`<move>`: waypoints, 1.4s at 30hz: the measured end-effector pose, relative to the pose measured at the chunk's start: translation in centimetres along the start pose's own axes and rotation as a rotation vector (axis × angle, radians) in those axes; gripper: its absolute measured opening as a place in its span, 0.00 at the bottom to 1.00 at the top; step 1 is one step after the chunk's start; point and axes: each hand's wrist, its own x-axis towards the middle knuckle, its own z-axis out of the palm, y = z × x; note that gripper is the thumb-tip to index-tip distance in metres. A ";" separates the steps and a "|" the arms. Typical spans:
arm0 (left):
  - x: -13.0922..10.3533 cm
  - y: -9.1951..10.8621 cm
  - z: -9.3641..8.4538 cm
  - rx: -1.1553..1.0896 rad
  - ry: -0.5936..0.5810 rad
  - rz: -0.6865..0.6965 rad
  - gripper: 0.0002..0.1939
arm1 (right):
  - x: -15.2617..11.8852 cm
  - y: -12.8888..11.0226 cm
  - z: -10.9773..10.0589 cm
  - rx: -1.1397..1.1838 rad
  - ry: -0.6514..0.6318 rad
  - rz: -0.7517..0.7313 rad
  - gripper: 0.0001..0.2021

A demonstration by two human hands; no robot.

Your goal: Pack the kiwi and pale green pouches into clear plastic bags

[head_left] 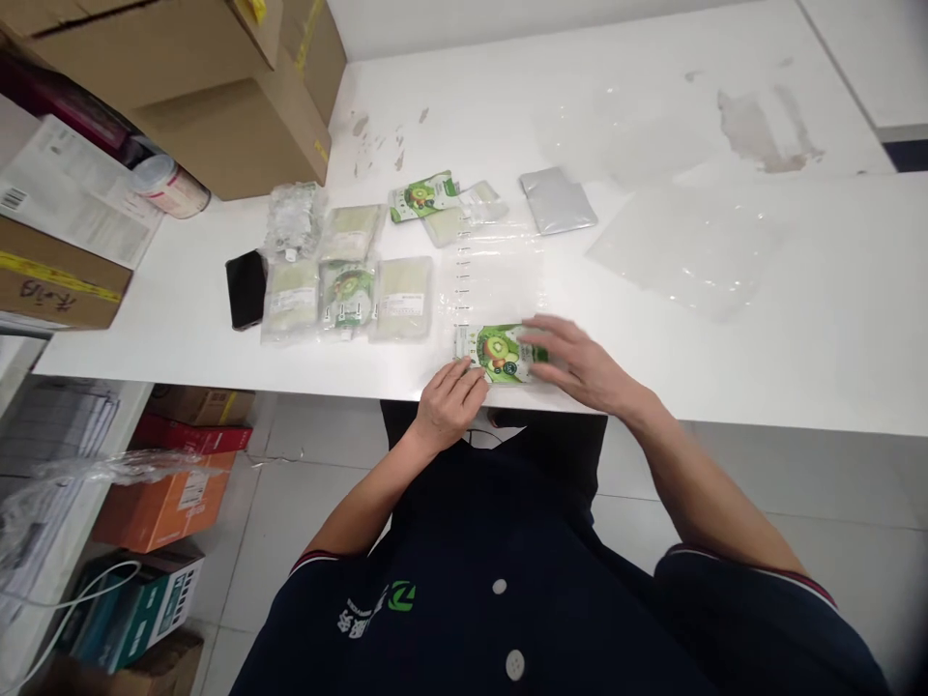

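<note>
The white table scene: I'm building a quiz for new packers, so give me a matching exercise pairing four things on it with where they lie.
Things:
1. kiwi pouch
2. black phone
3. grey pouch
4. tape roll

Places:
A. beside the cardboard box, far left
B. far side of the table, right of the other packets
C. near table edge, under both hands
D. left of the group of packets

Pairs: 1-C, 2-D, 3-B, 4-A

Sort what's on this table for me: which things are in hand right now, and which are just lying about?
In hand:
- kiwi pouch, touched by left hand and right hand
- clear bag it lies on

Lying about:
- bagged pouches
- black phone
- silver pouch
- cardboard boxes
</note>
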 end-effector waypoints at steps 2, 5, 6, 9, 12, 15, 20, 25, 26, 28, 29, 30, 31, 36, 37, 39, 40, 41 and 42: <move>0.7 0.1 -1.1 0.016 0.031 0.031 0.14 | -1.2 0.7 -1.0 0.180 -0.163 -0.094 0.30; 2.6 0.1 -3.2 0.034 0.049 0.044 0.14 | -2.2 1.0 -1.5 0.226 -0.169 -0.044 0.34; 3.5 0.1 -3.9 0.053 0.032 0.038 0.15 | -2.1 0.9 -1.4 0.215 -0.110 0.003 0.30; 7.4 -0.6 -5.4 0.166 -0.041 -0.020 0.18 | -0.4 1.1 -0.8 0.204 0.110 0.163 0.17; 11.8 -2.2 -5.5 0.244 -0.072 -0.110 0.18 | 2.4 2.1 -0.7 0.199 0.203 0.284 0.13; 15.5 -4.3 -4.2 0.238 -0.120 -0.169 0.15 | 5.3 3.5 -0.8 0.124 0.191 0.397 0.13; 16.9 -5.9 -1.8 0.319 -0.094 -0.214 0.11 | 7.9 3.9 -0.8 -0.141 0.119 0.495 0.15; 12.8 -4.7 -2.5 0.238 -0.070 -0.022 0.15 | 8.0 2.1 -0.2 -0.308 0.149 0.633 0.13; 11.9 -4.6 -2.8 0.213 -0.143 0.023 0.18 | 7.9 1.9 0.0 -0.362 0.196 0.612 0.15; 10.6 -4.8 -3.0 0.215 -0.298 0.066 0.28 | 7.9 2.2 0.6 -0.456 0.271 0.475 0.18; 10.3 -5.0 -2.9 0.239 -0.355 0.065 0.32 | 7.9 2.7 0.9 -0.468 0.265 0.375 0.19; 10.2 -5.3 -2.7 0.271 -0.386 0.058 0.33 | 7.9 3.3 1.1 -0.448 0.230 0.277 0.19; 10.3 -5.5 -2.3 0.301 -0.393 0.050 0.34 | 7.9 4.0 1.2 -0.398 0.178 0.198 0.20; 11.1 -5.6 -2.1 0.323 -0.354 0.075 0.31 | 6.2 5.6 -0.8 -0.092 -0.022 0.055 0.30; 11.0 -5.3 -2.8 0.303 -0.374 0.078 0.31 | 5.4 5.3 -1.4 -0.048 -0.078 0.045 0.36; 10.5 -4.6 -4.7 0.233 -0.440 0.076 0.29 | 3.3 4.1 -2.2 0.037 -0.175 0.041 0.42; 10.2 -4.2 -5.9 0.178 -0.478 0.071 0.26 | 2.3 3.4 -2.4 0.085 -0.193 0.051 0.40; 10.0 -3.9 -6.9 0.114 -0.518 0.064 0.23 | 1.4 2.9 -2.3 0.135 -0.186 0.071 0.35; 10.0 -3.7 -7.9 0.045 -0.558 0.053 0.18 | 0.7 2.4 -2.1 0.185 -0.159 0.101 0.28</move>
